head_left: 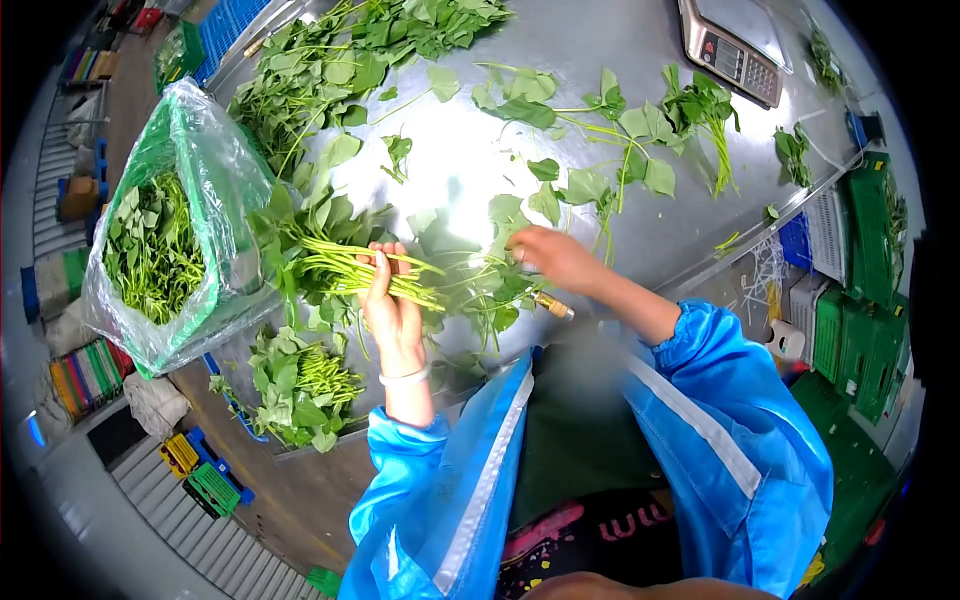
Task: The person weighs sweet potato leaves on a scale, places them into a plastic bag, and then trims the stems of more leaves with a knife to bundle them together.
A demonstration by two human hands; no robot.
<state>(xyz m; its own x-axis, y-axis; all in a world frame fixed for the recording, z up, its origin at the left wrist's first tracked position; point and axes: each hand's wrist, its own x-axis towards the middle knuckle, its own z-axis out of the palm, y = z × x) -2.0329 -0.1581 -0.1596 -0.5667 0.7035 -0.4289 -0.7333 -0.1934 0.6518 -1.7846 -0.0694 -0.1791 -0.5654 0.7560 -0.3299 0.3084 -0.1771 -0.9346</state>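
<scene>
My left hand [388, 305] grips a bunch of leafy green stems [330, 262], held sideways over the steel table [650, 215] with the leaves pointing left and the cut ends to the right. My right hand [552, 258] reaches into loose greens [480, 285] lying on the table just right of the bunch; its fingers are blurred, so I cannot see if it holds a stem. A small yellow-tipped object [553, 305] lies just below that hand. Both arms wear blue sleeves.
A green crate lined with a clear plastic bag [190, 225] full of greens stands at the left. Another bundle [300, 385] lies at the table's near edge. More loose greens [600, 130] cover the far side. A weighing scale [735, 45] sits at the top right. Green crates [860, 300] stand right.
</scene>
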